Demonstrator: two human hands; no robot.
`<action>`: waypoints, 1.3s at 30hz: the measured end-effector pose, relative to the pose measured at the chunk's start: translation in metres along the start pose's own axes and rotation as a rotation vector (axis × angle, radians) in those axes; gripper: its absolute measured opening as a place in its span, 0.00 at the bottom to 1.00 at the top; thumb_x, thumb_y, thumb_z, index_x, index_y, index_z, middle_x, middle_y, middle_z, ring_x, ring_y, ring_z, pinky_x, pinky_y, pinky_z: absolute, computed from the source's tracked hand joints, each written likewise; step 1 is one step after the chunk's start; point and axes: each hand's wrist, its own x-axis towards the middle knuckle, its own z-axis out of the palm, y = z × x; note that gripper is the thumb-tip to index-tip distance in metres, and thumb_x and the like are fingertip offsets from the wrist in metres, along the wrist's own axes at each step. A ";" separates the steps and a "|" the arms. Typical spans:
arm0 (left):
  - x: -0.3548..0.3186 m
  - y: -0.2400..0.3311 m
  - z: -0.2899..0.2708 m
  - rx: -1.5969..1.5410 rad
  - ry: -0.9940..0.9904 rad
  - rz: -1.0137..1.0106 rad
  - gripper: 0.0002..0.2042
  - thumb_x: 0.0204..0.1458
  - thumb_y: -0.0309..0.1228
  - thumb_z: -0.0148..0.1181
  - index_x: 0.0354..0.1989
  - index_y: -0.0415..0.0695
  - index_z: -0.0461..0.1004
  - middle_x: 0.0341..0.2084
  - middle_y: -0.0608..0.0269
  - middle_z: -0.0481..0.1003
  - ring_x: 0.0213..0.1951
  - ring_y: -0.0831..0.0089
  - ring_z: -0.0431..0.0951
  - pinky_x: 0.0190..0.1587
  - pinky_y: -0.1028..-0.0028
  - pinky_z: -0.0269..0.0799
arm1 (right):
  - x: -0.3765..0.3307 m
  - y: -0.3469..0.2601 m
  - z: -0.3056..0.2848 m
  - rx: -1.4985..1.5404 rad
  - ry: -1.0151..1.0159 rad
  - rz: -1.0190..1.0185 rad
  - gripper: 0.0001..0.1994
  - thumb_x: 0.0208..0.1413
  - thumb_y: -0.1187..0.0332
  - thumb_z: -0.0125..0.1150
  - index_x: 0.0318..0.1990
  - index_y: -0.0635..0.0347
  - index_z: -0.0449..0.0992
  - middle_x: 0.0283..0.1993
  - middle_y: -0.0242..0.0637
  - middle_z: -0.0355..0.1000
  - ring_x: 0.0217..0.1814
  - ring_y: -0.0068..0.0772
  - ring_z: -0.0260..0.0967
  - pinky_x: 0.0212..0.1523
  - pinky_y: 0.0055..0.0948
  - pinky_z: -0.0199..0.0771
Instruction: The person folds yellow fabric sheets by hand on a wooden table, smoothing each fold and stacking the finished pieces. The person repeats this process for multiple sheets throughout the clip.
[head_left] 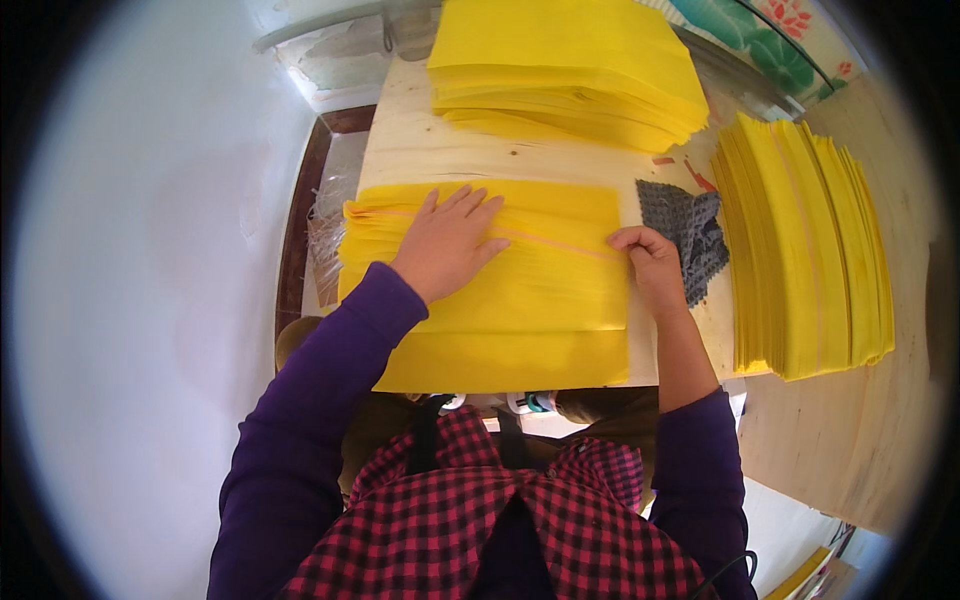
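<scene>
- Lying at the head view's centre: yellow cloth [520, 300] on a wooden table [415, 145].
- Left hand [448, 245], 11 o'clock: palm down on it, fingers slightly spread.
- Right hand [652, 265], 3 o'clock: thumb and forefinger pinching its edge.
- Grey rag [700, 230] near that hand; yellow stack [560, 50], 1 o'clock; second stack [805, 240], 3 o'clock.

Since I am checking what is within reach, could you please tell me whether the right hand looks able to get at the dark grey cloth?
Probably yes: the grey cloth lies beside the right hand, with nothing visible on it, though that hand, apparently pinching the yellow fabric, may need to release it.
</scene>
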 end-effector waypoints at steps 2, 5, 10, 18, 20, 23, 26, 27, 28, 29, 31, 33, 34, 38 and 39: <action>-0.007 0.002 0.005 -0.005 -0.027 -0.034 0.25 0.58 0.44 0.49 0.60 0.42 0.62 0.59 0.50 0.64 0.63 0.54 0.59 0.65 0.52 0.49 | -0.004 -0.001 0.003 0.024 0.000 -0.030 0.13 0.51 0.86 0.41 0.34 0.64 0.75 0.42 0.36 0.74 0.48 0.26 0.69 0.53 0.22 0.64; -0.015 0.005 0.008 -0.005 -0.007 -0.035 0.24 0.58 0.42 0.49 0.60 0.42 0.62 0.59 0.50 0.62 0.64 0.54 0.58 0.65 0.52 0.48 | -0.009 -0.004 0.007 0.066 0.026 -0.052 0.14 0.54 0.84 0.42 0.42 0.64 0.74 0.49 0.38 0.72 0.54 0.28 0.67 0.56 0.24 0.63; -0.024 0.009 0.013 0.010 0.030 -0.040 0.23 0.57 0.39 0.51 0.59 0.43 0.63 0.60 0.50 0.62 0.64 0.54 0.57 0.65 0.52 0.47 | -0.024 -0.003 0.017 0.120 0.177 0.014 0.17 0.59 0.79 0.45 0.55 0.62 0.68 0.52 0.38 0.70 0.54 0.25 0.66 0.55 0.23 0.64; -0.030 0.008 0.018 0.009 0.015 -0.041 0.22 0.56 0.38 0.53 0.58 0.43 0.64 0.60 0.51 0.61 0.65 0.55 0.56 0.66 0.52 0.45 | -0.040 0.002 0.026 0.127 0.278 0.042 0.17 0.61 0.75 0.48 0.58 0.63 0.66 0.46 0.38 0.71 0.46 0.20 0.67 0.47 0.20 0.67; -0.032 0.007 0.018 0.007 0.004 -0.049 0.22 0.56 0.38 0.53 0.58 0.44 0.64 0.61 0.51 0.61 0.65 0.55 0.55 0.66 0.52 0.45 | -0.037 0.001 0.025 -0.083 0.334 -0.016 0.17 0.60 0.74 0.51 0.57 0.62 0.67 0.44 0.36 0.72 0.43 0.19 0.67 0.44 0.20 0.67; -0.032 0.008 0.018 -0.008 -0.007 -0.067 0.22 0.56 0.38 0.53 0.58 0.44 0.65 0.61 0.52 0.61 0.65 0.56 0.55 0.66 0.52 0.45 | -0.029 -0.001 0.023 -0.181 0.347 0.034 0.16 0.58 0.73 0.55 0.54 0.61 0.70 0.41 0.35 0.73 0.39 0.18 0.67 0.39 0.20 0.68; -0.035 0.009 0.020 -0.031 -0.024 -0.083 0.22 0.56 0.36 0.54 0.59 0.44 0.64 0.62 0.53 0.60 0.66 0.56 0.54 0.67 0.54 0.44 | -0.021 -0.004 0.026 -0.276 0.381 0.055 0.14 0.54 0.72 0.58 0.50 0.59 0.74 0.42 0.35 0.72 0.37 0.23 0.70 0.39 0.22 0.71; -0.036 0.009 0.020 -0.034 -0.023 -0.087 0.22 0.56 0.36 0.54 0.59 0.44 0.64 0.62 0.53 0.60 0.66 0.56 0.54 0.67 0.54 0.44 | -0.019 -0.005 0.029 -0.299 0.396 0.074 0.14 0.53 0.71 0.60 0.47 0.58 0.76 0.43 0.35 0.71 0.37 0.25 0.71 0.39 0.23 0.73; -0.038 0.009 0.020 -0.037 -0.007 -0.082 0.22 0.56 0.36 0.54 0.59 0.44 0.64 0.62 0.53 0.60 0.66 0.56 0.54 0.67 0.54 0.45 | -0.018 -0.007 0.031 -0.313 0.382 0.056 0.15 0.52 0.73 0.60 0.49 0.57 0.75 0.46 0.36 0.69 0.37 0.26 0.71 0.38 0.23 0.73; -0.039 0.009 0.021 -0.044 0.010 -0.077 0.22 0.56 0.36 0.54 0.59 0.44 0.64 0.62 0.53 0.60 0.66 0.56 0.54 0.67 0.54 0.45 | -0.018 -0.009 0.033 -0.347 0.383 0.022 0.15 0.51 0.74 0.60 0.49 0.57 0.75 0.47 0.36 0.69 0.37 0.25 0.71 0.38 0.23 0.73; -0.042 0.008 0.021 -0.044 0.018 -0.072 0.22 0.56 0.37 0.54 0.58 0.44 0.64 0.61 0.52 0.60 0.66 0.56 0.54 0.67 0.54 0.45 | -0.020 -0.011 0.036 -0.338 0.394 -0.004 0.17 0.50 0.75 0.61 0.50 0.57 0.74 0.49 0.36 0.67 0.37 0.25 0.71 0.37 0.23 0.73; -0.044 0.007 0.023 -0.049 0.035 -0.061 0.22 0.56 0.37 0.54 0.58 0.44 0.64 0.61 0.53 0.60 0.65 0.56 0.54 0.67 0.55 0.46 | -0.021 -0.012 0.038 -0.353 0.387 -0.003 0.18 0.50 0.77 0.61 0.50 0.57 0.74 0.52 0.35 0.65 0.35 0.23 0.69 0.36 0.22 0.72; -0.045 0.006 0.023 -0.052 0.049 -0.053 0.22 0.56 0.37 0.53 0.57 0.43 0.64 0.61 0.52 0.60 0.65 0.55 0.55 0.66 0.54 0.47 | -0.022 -0.012 0.039 -0.357 0.386 0.007 0.18 0.50 0.77 0.61 0.50 0.57 0.74 0.51 0.35 0.65 0.35 0.23 0.69 0.36 0.22 0.72; -0.045 0.003 0.020 -0.104 0.080 -0.047 0.23 0.55 0.38 0.54 0.57 0.42 0.64 0.60 0.51 0.60 0.64 0.55 0.56 0.66 0.55 0.48 | -0.023 -0.008 0.037 -0.320 0.385 0.066 0.17 0.49 0.79 0.60 0.48 0.59 0.75 0.49 0.34 0.66 0.33 0.21 0.67 0.35 0.20 0.70; -0.044 0.001 0.017 -0.128 0.083 -0.054 0.23 0.55 0.38 0.55 0.58 0.42 0.64 0.61 0.52 0.60 0.64 0.55 0.56 0.66 0.57 0.48 | -0.023 -0.006 0.037 -0.346 0.385 0.052 0.16 0.49 0.79 0.60 0.48 0.60 0.75 0.49 0.34 0.66 0.33 0.20 0.67 0.35 0.20 0.70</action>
